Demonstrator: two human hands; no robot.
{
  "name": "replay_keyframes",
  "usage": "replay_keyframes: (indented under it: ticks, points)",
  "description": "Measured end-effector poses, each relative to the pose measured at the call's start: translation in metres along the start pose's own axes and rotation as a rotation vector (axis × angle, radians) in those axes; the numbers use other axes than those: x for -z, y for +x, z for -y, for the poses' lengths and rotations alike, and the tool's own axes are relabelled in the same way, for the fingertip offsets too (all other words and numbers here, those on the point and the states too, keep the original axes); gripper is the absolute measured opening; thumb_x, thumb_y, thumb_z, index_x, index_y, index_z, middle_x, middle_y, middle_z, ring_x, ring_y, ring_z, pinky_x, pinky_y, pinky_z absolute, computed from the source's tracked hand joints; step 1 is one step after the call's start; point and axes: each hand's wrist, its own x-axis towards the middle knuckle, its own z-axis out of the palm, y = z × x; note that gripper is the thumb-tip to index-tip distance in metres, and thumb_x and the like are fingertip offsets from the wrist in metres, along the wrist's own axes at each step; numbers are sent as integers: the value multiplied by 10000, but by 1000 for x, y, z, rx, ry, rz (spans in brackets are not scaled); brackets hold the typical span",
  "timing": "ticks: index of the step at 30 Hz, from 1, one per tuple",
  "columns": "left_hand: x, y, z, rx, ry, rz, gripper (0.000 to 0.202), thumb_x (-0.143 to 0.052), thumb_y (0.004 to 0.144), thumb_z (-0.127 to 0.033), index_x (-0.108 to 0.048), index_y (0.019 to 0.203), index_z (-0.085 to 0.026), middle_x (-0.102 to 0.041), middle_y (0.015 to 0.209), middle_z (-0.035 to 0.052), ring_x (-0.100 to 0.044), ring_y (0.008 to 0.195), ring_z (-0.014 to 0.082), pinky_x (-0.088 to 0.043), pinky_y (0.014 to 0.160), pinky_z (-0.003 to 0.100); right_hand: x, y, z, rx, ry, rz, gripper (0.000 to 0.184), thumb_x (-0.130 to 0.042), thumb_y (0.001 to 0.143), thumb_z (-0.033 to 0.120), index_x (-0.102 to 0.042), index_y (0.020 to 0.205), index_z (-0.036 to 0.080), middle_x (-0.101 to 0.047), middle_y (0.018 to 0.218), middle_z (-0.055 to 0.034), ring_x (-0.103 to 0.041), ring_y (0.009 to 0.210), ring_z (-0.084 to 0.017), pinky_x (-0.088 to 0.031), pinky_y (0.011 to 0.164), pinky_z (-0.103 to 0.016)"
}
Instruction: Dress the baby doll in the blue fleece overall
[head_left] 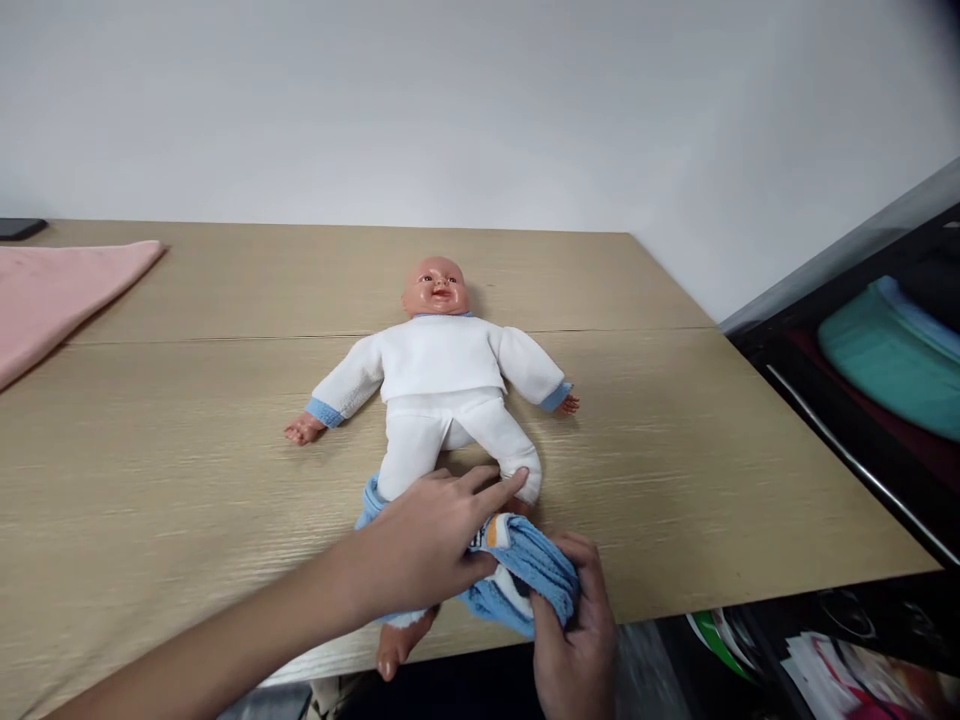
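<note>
Right hand (581, 620), curled, is gripping bunched blue trousers (541, 562). Left hand (442, 525), loosely spread, is touching the baby doll (442, 355).

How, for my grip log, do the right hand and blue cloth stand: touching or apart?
Touching: the head view shows the right hand gripping bunched folds of the blue cloth.
</note>
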Motion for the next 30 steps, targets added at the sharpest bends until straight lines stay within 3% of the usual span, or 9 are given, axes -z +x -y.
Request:
replay_keyframes:
  ticks: [5,10,12,14,18,23,26,30]
  points:
    - [-2,1,-7,49,86,-7,905,-731,973,-276,-319,1777,-207,-581,1625,182,-703,1303,413,-593,1092,584,9,-7,-1,-48,-60,60,243,-618,986,156,-657,1197,272,-673,1072,-23,-682,975,-212,-580,872,-313]
    - [-4,-1,-7,80,105,-28,937,-756,963,-333,-313,1785,-252,-679,1463,169,-740,1195,402,-618,1015,570,16,-8,-13,-53,-116,14,240,-677,985,228,-697,1222,268,-687,1384,-96,-678,1293,-292,-567,1072,-408]
    - [-5,-1,-4,61,64,-41,933,-748,956,-324,-322,1782,-241,-741,1365,153,-750,1176,398,-613,1011,569,17,-11,-18,-136,-38,43,236,-665,1009,258,-700,1242,271,-722,1393,-96,-704,1294,-293,-587,1068,-408]
    - [-6,-1,-1,16,-10,-71,932,-750,929,-296,-352,1769,-218,-778,1326,137,-746,1215,388,-595,1053,552,18,-15,-21,-254,59,63,246,-665,1018,286,-704,1260,272,-790,1258,-71,-763,1159,-270,-628,983,-369]
    - [-3,-1,3,-9,-137,-117,954,-778,858,-252,-417,1741,-216,-763,1436,134,-716,1314,372,-571,1112,510,20,-16,-18,-447,266,35,267,-727,982,343,-732,1239,274,-821,1172,-50,-784,1070,-259,-647,928,-334]
    - [6,-4,4,1,-262,-98,915,-767,818,-190,-500,1691,-254,-746,1493,109,-708,1344,343,-552,1142,489,20,9,-1,-601,649,145,257,-765,958,412,-759,1167,263,-831,1157,-69,-797,1040,-293,-657,918,-388]
    - [13,-6,6,-2,-353,-96,880,-775,805,-168,-555,1650,-282,-752,1482,81,-716,1326,331,-547,1144,481,15,20,4,-596,684,177,284,-757,969,444,-742,1202,282,-835,1146,-67,-808,1013,-299,-674,864,-401]
    - [20,-8,11,-10,-549,-73,861,-742,806,-98,-584,1624,-314,-753,1465,34,-748,1246,273,-575,1081,403,8,21,8,-433,562,189,234,-742,1012,432,-723,1206,302,-841,1098,-54,-814,974,-274,-685,827,-359]
